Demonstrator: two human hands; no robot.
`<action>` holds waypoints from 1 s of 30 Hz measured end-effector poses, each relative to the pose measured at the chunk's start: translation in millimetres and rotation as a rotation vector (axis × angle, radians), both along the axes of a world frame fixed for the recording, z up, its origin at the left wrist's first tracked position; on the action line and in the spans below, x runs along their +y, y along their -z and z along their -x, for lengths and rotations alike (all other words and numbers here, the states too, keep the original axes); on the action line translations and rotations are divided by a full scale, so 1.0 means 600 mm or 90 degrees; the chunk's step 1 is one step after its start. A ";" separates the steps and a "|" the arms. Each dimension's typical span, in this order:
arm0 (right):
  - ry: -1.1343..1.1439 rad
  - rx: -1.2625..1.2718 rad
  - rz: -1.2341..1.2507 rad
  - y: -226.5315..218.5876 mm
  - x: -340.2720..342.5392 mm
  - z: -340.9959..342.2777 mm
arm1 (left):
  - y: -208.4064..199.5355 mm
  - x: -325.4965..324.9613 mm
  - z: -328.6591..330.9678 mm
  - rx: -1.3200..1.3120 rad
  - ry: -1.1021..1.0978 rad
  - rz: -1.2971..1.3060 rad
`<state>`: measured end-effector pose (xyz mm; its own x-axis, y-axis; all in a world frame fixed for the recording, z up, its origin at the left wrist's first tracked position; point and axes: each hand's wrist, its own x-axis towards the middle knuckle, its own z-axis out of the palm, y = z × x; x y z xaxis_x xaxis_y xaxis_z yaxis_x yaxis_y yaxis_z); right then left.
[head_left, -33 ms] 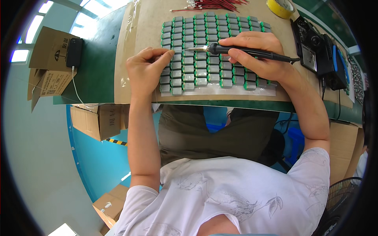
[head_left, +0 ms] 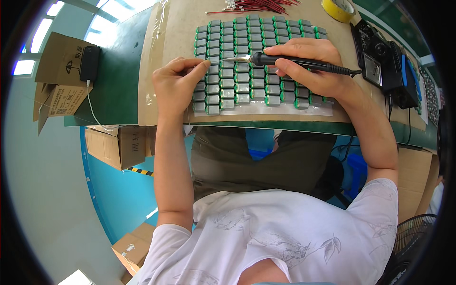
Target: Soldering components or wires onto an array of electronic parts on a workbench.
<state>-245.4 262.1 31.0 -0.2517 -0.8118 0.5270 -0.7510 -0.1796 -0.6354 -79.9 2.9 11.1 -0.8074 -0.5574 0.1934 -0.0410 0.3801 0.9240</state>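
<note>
My right hand (head_left: 311,61) is closed round the black handle of a soldering iron (head_left: 294,61), whose metal tip points left over the grid. Beneath both hands lie several rows of small grey blocks with green edges (head_left: 242,78), set close together on a pale sheet. My left hand (head_left: 178,78) is at the left edge of these blocks, thumb and forefinger pinched together. What that pinch holds, if anything, is too small to make out. The tip of the iron is over a block just right of the left fingertips; whether it touches cannot be told.
Red wires with white connectors (head_left: 256,5) lie beyond the grid. Yellow tape (head_left: 338,9) is at the far right, above a black soldering station (head_left: 396,76). A phone (head_left: 89,64) on a white cable leans against an open carton (head_left: 59,61) at left.
</note>
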 end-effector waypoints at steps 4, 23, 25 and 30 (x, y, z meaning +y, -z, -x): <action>0.001 0.003 -0.001 -0.001 0.001 0.001 | -0.001 0.002 0.001 0.001 0.002 0.007; 0.004 0.003 0.015 -0.001 0.001 0.000 | -0.011 0.007 -0.003 -0.010 -0.011 0.037; 0.004 -0.001 0.018 0.001 0.002 0.000 | -0.008 0.006 -0.002 0.004 -0.006 0.025; -0.012 0.012 0.032 -0.002 0.003 -0.001 | -0.007 0.001 -0.006 -0.001 0.016 0.028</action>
<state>-244.7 263.9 32.0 -0.2254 -0.7886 0.5721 -0.7592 -0.2259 -0.6104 -76.1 3.6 15.3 -0.8210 -0.5284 0.2163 -0.0322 0.4210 0.9065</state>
